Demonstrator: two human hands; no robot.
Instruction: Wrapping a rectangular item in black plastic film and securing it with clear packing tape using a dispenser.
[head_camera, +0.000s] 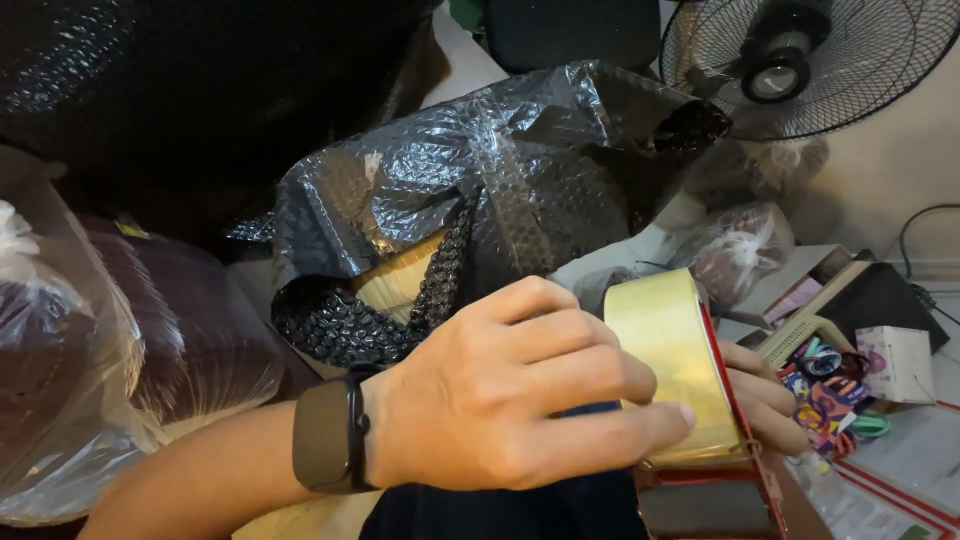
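A roll of yellowish tape (668, 362) is seen mounted in a red dispenser (735, 478) at the lower right of the view. The left hand (500, 400) is laid over the roll from the left, its fingers (640, 425) curled across the tape's outer face, so that the roll is gripped. A dark band (328, 435) is worn on the left wrist. The right hand (770, 395) is mostly hidden behind the roll and dispenser; only some fingers are shown, pressed against the far side of the dispenser, and a hold on it is suggested, though the full grip cannot be told.

Behind the hands, a bundle wrapped in black bubble wrap (480, 190) is seen, with a pale ribbed edge (400, 275) exposed at a gap in the wrap. To the left, dark goods are kept in a clear plastic bag (90, 350). At the top right a fan (800, 60) is stood against the wall. At the right, a small tray of coloured bands (825, 385) is set near a white box (895, 362), and another clear bag (740, 250) lies beyond the tape.
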